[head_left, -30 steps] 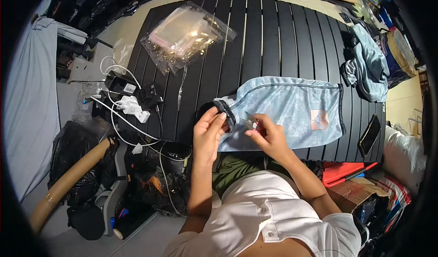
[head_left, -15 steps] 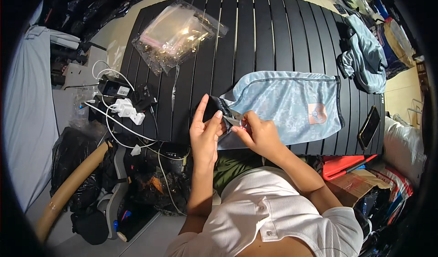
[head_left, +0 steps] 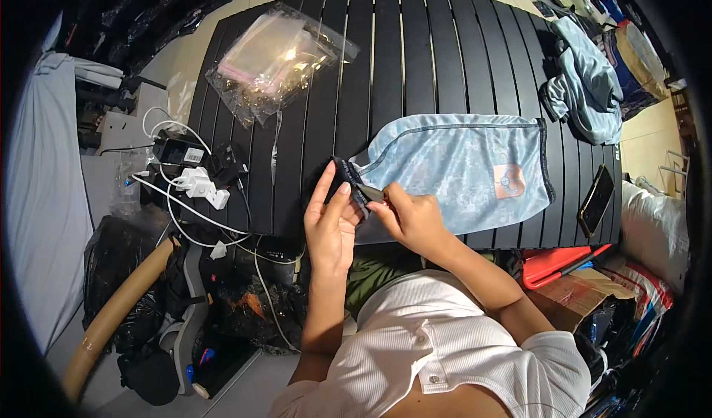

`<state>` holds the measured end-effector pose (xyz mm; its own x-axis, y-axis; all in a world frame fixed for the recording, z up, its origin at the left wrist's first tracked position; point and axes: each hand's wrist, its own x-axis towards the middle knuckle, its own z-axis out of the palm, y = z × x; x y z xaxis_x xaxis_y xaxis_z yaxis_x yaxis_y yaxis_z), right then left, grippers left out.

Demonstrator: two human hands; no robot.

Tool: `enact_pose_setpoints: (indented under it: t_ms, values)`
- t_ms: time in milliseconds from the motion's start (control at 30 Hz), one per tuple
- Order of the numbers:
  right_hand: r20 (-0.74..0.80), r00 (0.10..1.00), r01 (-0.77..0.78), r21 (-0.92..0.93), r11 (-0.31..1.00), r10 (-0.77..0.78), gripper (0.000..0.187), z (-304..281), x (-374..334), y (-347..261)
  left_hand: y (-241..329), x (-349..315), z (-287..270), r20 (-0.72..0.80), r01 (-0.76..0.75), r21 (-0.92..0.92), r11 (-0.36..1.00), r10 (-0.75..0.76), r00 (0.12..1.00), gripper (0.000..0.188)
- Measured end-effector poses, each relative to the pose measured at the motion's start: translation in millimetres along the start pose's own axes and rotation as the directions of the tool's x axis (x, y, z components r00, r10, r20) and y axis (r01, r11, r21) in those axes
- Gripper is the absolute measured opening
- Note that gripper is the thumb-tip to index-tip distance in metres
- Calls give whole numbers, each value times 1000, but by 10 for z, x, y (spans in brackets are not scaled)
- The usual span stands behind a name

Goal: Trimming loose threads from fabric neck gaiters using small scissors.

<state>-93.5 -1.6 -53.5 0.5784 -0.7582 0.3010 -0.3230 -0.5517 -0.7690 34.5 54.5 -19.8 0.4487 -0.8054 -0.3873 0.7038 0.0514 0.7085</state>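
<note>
A light blue patterned cloth piece (head_left: 445, 166) with dark trim and a small orange patch lies flat across the table's near side. Its black-edged left end (head_left: 344, 173) is raised, pinched in my left hand (head_left: 330, 221), whose index finger stretches up along the trim. My right hand (head_left: 411, 214) is closed close beside it. From its fingertips a small grey, pointed, blade-like tool (head_left: 370, 192) reaches to the trim; its handle is hidden in my fingers.
A black slatted table (head_left: 378, 69) carries clear plastic bags (head_left: 274, 58) at far left. White chargers and cables (head_left: 196, 180) sit at its left edge. A crumpled grey-blue garment (head_left: 589, 84) and a phone (head_left: 595, 201) lie at right. A red object (head_left: 545, 266) is below the right edge.
Both hands have shifted slightly left in the picture, along with the whole scene. The red bit seen at my right fingertips is now hidden, and the blade sits at a different angle against the trim.
</note>
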Motion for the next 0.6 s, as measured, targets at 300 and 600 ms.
enact_pose_setpoints:
  t_ms: [300,600]
  values:
    - [-56,970,-220,222,950,238,26,-205,-47,115,26,-24,-12,35,-60,-4,998,60,998,47]
    - [72,991,-134,567,813,113,31,-139,32,48,-116,23,-58,134,-200,287,937,167,977,31]
